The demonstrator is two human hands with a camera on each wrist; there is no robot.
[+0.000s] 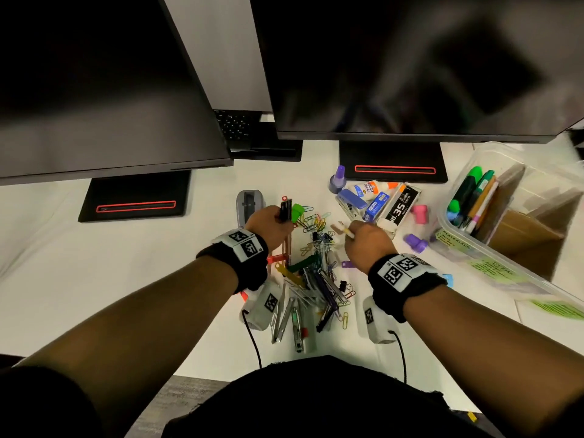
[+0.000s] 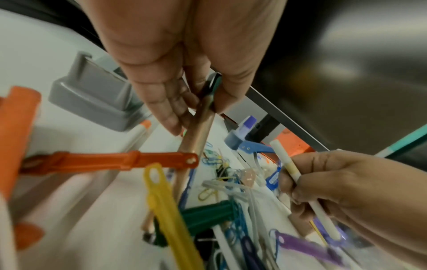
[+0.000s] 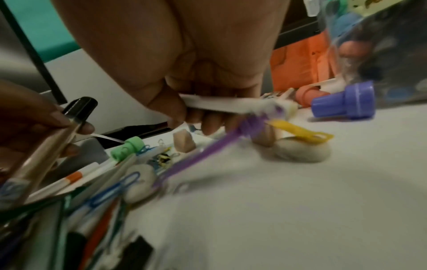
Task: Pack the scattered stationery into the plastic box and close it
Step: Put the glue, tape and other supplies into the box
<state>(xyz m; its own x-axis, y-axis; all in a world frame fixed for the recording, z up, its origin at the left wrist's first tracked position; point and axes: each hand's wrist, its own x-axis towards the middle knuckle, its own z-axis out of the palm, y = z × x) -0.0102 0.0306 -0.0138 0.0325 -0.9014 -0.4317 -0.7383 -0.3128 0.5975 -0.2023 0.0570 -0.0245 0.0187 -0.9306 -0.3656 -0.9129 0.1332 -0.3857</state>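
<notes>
White stick (image 2: 291, 175) sits pinched in your right hand (image 1: 366, 241) mid-frame, while your left hand (image 1: 268, 226) grips black-capped pens (image 1: 286, 210).

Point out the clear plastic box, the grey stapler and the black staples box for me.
Clear plastic box (image 1: 493, 251), head view, on its near long wall.
Grey stapler (image 1: 246, 206), head view, on its top left of the slot.
Black staples box (image 1: 399, 207), head view, on its printed top face.

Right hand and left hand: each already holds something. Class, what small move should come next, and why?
Probably carry both across to the plastic box. The right hand grips a white pen, the left hand a tan pen; the box sits open to the right, partly filled.
</notes>
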